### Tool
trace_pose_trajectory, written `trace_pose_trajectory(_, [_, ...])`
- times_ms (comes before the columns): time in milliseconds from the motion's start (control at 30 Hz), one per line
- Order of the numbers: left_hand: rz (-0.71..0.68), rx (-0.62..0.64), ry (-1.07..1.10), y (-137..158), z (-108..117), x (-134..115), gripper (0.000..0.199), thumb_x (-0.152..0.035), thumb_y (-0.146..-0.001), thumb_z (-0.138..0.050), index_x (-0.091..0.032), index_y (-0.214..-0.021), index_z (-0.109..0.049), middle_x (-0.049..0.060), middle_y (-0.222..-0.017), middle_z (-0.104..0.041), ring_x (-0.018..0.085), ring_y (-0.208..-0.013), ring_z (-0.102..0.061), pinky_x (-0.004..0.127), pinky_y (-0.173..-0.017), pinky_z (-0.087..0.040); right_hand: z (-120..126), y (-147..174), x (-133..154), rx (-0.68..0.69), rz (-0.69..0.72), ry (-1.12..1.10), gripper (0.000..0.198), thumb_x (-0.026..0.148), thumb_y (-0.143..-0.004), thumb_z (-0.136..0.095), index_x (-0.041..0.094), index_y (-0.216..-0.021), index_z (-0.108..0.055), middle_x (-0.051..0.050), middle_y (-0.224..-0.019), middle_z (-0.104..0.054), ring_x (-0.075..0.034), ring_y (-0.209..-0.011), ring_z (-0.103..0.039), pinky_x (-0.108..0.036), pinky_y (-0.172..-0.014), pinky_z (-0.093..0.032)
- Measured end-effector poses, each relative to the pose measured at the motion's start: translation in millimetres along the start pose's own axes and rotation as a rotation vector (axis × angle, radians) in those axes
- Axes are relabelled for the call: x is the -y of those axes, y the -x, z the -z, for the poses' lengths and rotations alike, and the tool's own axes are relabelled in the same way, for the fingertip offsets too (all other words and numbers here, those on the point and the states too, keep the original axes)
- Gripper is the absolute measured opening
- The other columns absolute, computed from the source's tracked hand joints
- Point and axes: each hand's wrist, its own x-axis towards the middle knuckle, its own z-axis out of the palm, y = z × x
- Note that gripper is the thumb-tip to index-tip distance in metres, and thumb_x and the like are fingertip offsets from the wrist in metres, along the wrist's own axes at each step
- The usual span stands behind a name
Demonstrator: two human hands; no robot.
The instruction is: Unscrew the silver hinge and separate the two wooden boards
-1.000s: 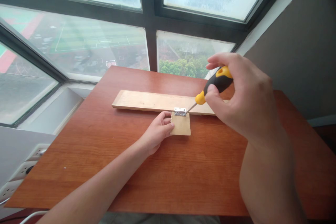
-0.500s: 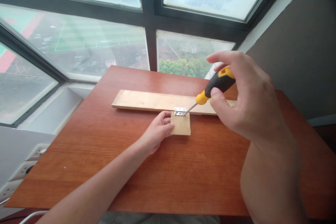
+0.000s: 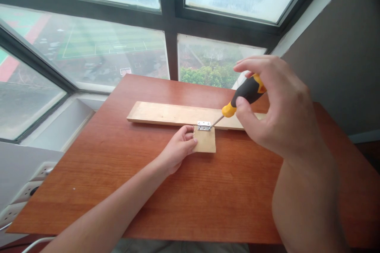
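Note:
A small square wooden board (image 3: pixel 204 142) is gripped at its left edge by my left hand (image 3: pixel 180 146), thumb on top and fingers curled at the side. On the board's far edge lies a silver metal hinge (image 3: pixel 204 125), one leaf toward the long wooden plank (image 3: pixel 166 113) behind. My right hand (image 3: pixel 282 102) is closed around a yellow and black screwdriver (image 3: pixel 247 91). Its shaft slants down to the left, and the tip meets the right end of the hinge's near leaf. Whether a screw sits under the tip is too small to tell.
The reddish-brown wooden table (image 3: pixel 166 209) carries all of this. Beyond its far edge stands a dark-framed window (image 3: pixel 172 47). Wall sockets (image 3: pixel 25 193) and a white cable (image 3: pixel 38 241) are at the left, and a grey wall (image 3: pixel 338 55) rises at the right.
The screwdriver handle has turned a little in my right hand, with thumb and fingers slightly shifted. My left hand, the board and the hinge look the same.

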Motion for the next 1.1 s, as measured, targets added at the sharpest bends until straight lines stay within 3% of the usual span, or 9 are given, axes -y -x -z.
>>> trace_pose_trajectory(100, [0.004,0.001,-0.003,0.0,0.1,-0.1,0.033,-0.017,-0.075,-0.070,-0.017,-0.104,-0.052,0.009,-0.101,-0.071,0.020,-0.088,-0.069,0.030,-0.076,-0.052,-4.5,0.8,-2.6,-0.036,-0.108,0.103,0.033,0.030,-0.081,-0.061,0.026,-0.114,-0.057,-0.008,-0.106,-0.066,-0.030,-0.099,-0.062,-0.049,-0.086,-0.051])
trace_pose_trajectory(167, [0.008,-0.005,-0.005,-0.1,0.2,-0.1,0.033,-0.016,-0.076,-0.069,-0.017,-0.104,-0.052,0.009,-0.102,-0.070,0.019,-0.088,-0.069,0.030,-0.076,-0.051,-5.2,1.9,-3.6,-0.032,-0.166,0.115,0.032,0.030,-0.084,-0.058,0.029,-0.116,-0.056,-0.006,-0.104,-0.067,-0.029,-0.095,-0.063,-0.048,-0.082,-0.052])
trace_pose_trajectory(367, [0.006,-0.010,-0.005,0.0,0.6,0.1,0.034,-0.016,-0.075,-0.070,-0.017,-0.104,-0.052,0.009,-0.101,-0.070,0.019,-0.088,-0.068,0.029,-0.075,-0.051,2.1,2.5,0.2,0.044,-0.010,-0.026,0.050,0.012,-0.071,-0.057,0.026,-0.119,-0.055,-0.008,-0.114,-0.064,-0.027,-0.099,-0.062,-0.043,-0.085,-0.051])
trace_pose_trajectory(567, [-0.001,-0.002,-0.014,-0.2,1.2,0.5,0.033,-0.016,-0.077,-0.068,-0.017,-0.105,-0.051,0.009,-0.101,-0.070,0.019,-0.088,-0.068,0.029,-0.076,-0.051,-2.3,2.3,-0.5,-0.027,-0.169,0.135,0.026,0.029,-0.081,-0.061,0.026,-0.107,-0.059,-0.005,-0.101,-0.067,-0.026,-0.084,-0.064,-0.043,-0.075,-0.052])
trace_pose_trajectory(767, [0.003,-0.004,-0.026,-0.8,1.9,1.6,0.032,-0.015,-0.078,-0.066,-0.017,-0.106,-0.050,0.008,-0.102,-0.069,0.017,-0.086,-0.067,0.028,-0.076,-0.051,3.8,2.1,-0.3,0.067,-0.073,-0.008,0.048,0.011,-0.067,-0.056,0.022,-0.114,-0.056,-0.008,-0.116,-0.063,-0.027,-0.104,-0.061,-0.039,-0.081,-0.052])
trace_pose_trajectory(833, [0.001,-0.001,-0.023,-0.6,1.6,1.5,0.032,-0.015,-0.078,-0.066,-0.017,-0.106,-0.050,0.008,-0.102,-0.069,0.017,-0.085,-0.067,0.028,-0.075,-0.051,3.0,1.7,0.0,0.039,-0.098,0.027,0.038,0.018,-0.074,-0.059,0.024,-0.111,-0.057,-0.008,-0.113,-0.064,-0.028,-0.105,-0.061,-0.040,-0.083,-0.051])
trace_pose_trajectory(967, [-0.002,-0.002,-0.018,-0.1,0.7,0.6,0.033,-0.016,-0.076,-0.068,-0.017,-0.105,-0.051,0.009,-0.101,-0.069,0.018,-0.086,-0.067,0.028,-0.074,-0.051,-2.0,1.8,-2.0,-0.013,-0.202,0.126,0.029,0.037,-0.082,-0.063,0.025,-0.109,-0.060,-0.006,-0.102,-0.067,-0.026,-0.088,-0.064,-0.042,-0.078,-0.050])
trace_pose_trajectory(1100, [0.000,-0.004,-0.014,-0.2,0.7,0.4,0.035,-0.016,-0.075,-0.069,-0.017,-0.105,-0.051,0.009,-0.101,-0.070,0.019,-0.086,-0.068,0.029,-0.074,-0.051,1.1,2.0,-2.5,-0.005,-0.173,0.093,0.033,0.020,-0.077,-0.060,0.026,-0.110,-0.060,-0.005,-0.105,-0.067,-0.024,-0.089,-0.063,-0.039,-0.080,-0.050])
